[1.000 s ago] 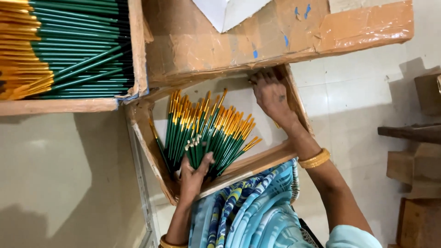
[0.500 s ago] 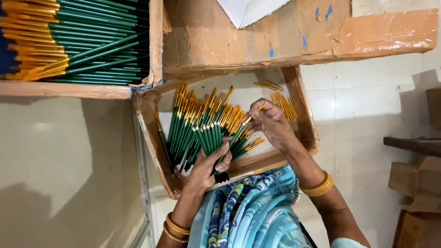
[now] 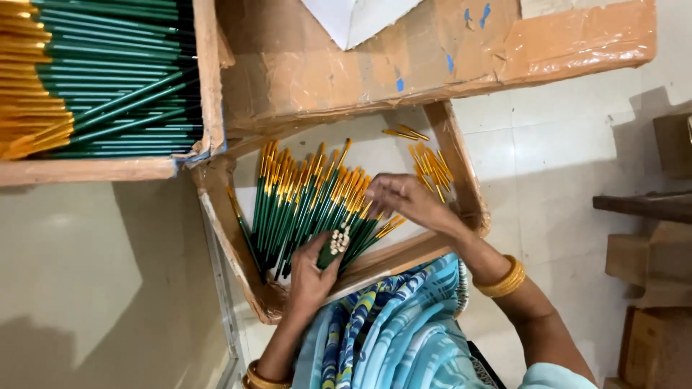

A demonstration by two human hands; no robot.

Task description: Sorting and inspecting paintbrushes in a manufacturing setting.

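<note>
A fan-shaped bundle of green sticks with yellow ends (image 3: 303, 202) lies in a shallow cardboard tray (image 3: 216, 209) on my lap. My left hand (image 3: 310, 277) grips the bundle's lower end, where pale round butts show. My right hand (image 3: 407, 202) rests on the bundle's right side, its fingers curled onto the yellow-tipped ends. A few loose yellow-ended sticks (image 3: 432, 162) lie apart in the tray's right part, just beyond my right hand.
At top left, a cardboard box (image 3: 205, 86) holds several rows of the same green and yellow sticks. A large taped cardboard carton (image 3: 432, 57) stands behind the tray. Wooden pieces and small boxes (image 3: 649, 209) sit on the tiled floor at right.
My right hand came from the tray's far right corner down to the bundle's tips. Loose sticks now lie uncovered at the right. My left hand has closed further around the bundle's base.
</note>
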